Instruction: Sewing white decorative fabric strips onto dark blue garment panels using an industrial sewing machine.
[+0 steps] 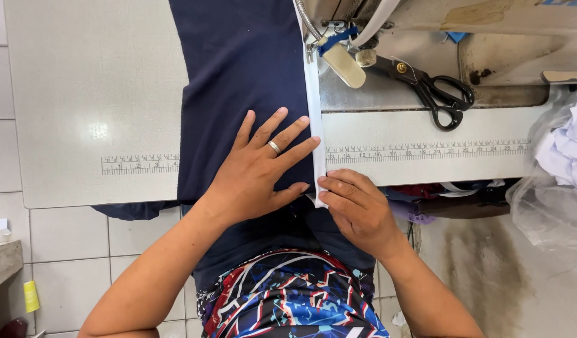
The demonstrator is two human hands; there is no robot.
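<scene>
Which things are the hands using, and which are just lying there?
In use:
left hand flat on the navy fabric
right hand pinching the white strip along its edge
sewing machine

Lying about:
black scissors
plastic bag of cloth
yellow thread spool

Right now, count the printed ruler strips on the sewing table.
2. One ruler strip lies left of the navy fabric; the other ruler strip runs right of the white trim, below the scissors. The fabric may hide more.
</scene>
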